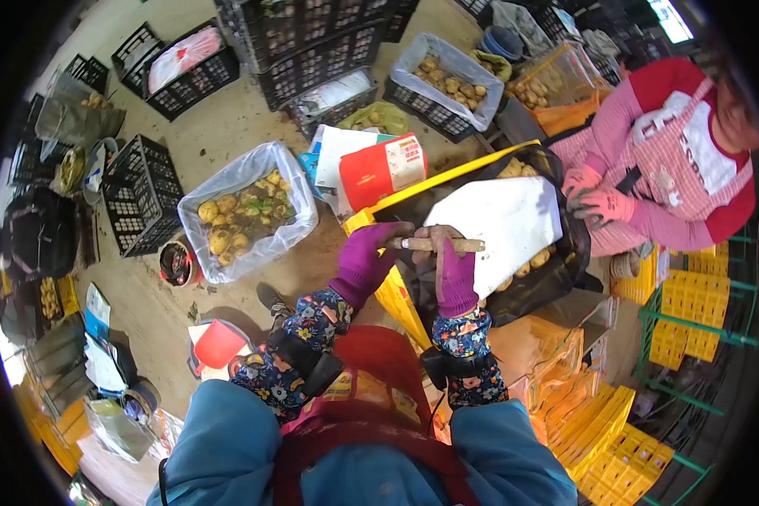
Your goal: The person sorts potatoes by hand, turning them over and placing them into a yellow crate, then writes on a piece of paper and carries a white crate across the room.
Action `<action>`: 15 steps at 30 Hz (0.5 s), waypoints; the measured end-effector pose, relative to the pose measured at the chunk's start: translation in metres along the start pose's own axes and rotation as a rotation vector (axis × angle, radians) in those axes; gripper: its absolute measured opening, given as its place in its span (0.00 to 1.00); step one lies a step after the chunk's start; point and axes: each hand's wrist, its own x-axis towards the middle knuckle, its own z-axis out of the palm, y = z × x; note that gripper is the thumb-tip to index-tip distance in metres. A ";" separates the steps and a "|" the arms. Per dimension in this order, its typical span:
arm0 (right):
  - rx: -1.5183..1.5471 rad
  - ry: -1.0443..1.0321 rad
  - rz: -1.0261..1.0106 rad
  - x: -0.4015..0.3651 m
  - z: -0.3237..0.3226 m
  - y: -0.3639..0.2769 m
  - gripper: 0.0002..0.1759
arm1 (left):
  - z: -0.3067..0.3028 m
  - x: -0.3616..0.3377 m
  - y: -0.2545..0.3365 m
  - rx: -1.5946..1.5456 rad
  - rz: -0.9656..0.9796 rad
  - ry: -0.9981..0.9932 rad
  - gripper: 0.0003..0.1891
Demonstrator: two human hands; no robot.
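Note:
In front of me, my left hand (369, 255) and my right hand (453, 268), both in purple gloves, hold a short, pale brown rod (422, 244) level between them. The fingers of each hand are closed on it; its exact kind does not show. Under and beyond the hands stands a yellow crate (458, 179) with a black liner (575, 244). A white sheet (499, 223) covers most of its potatoes (521, 271), which peek out at the edges. A red and white carton piece (383, 171) lies beside the crate's far left edge.
A co-worker (649, 160) in pink gloves sits across the crate. To the left is a lined crate of potatoes (249, 215), with a black crate (141, 196) beyond. Black crates (325, 72) are stacked behind. Yellow crates (624, 464) stand at lower right.

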 end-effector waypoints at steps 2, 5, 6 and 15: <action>0.324 -0.102 0.154 0.003 0.026 -0.020 0.10 | -0.028 -0.006 0.000 0.063 0.012 0.051 0.21; 0.273 -0.121 0.253 0.009 0.070 -0.053 0.15 | -0.079 -0.018 0.004 0.398 0.133 0.126 0.17; 0.231 -0.137 0.222 0.009 0.089 -0.063 0.19 | -0.097 -0.020 0.008 0.479 0.050 0.087 0.16; 0.084 -0.471 0.474 -0.011 0.301 -0.087 0.22 | -0.254 -0.125 -0.036 0.718 -0.386 0.212 0.05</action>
